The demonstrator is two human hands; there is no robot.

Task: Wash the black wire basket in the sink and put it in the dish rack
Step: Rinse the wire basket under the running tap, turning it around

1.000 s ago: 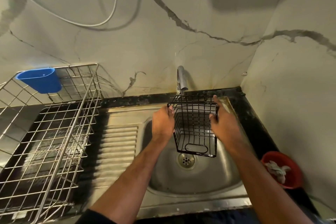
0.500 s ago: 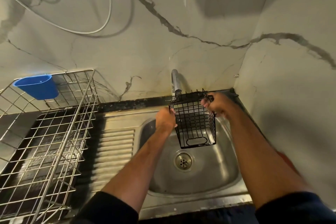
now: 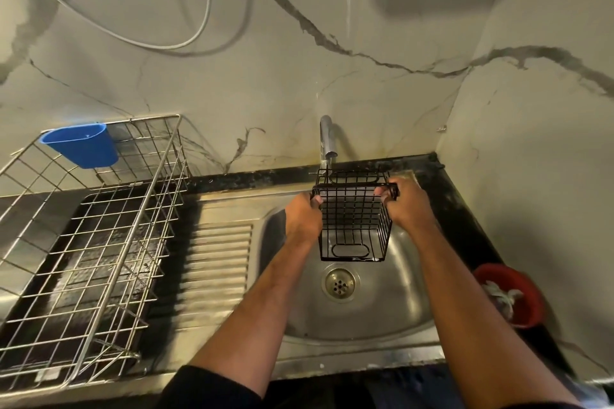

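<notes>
The black wire basket (image 3: 354, 221) hangs over the round steel sink (image 3: 392, 305), right under the spout of the tap (image 3: 327, 138). My left hand (image 3: 303, 217) grips its left rim. My right hand (image 3: 409, 206) grips its right rim, fingers curled over the top wire. The basket tilts with its open top toward the tap and its bottom edge above the drain (image 3: 339, 280). The steel wire dish rack (image 3: 86, 242) stands to the left on the counter.
A blue plastic cup (image 3: 81, 146) hangs on the rack's back left corner. A ribbed draining board (image 3: 216, 262) lies between rack and sink. A red bowl (image 3: 518, 292) with a rag sits on the black counter at right. Walls close in behind and to the right.
The basket has been raised and shifted back under the tap spout. My right hand has moved from the basket's side to its top rim.
</notes>
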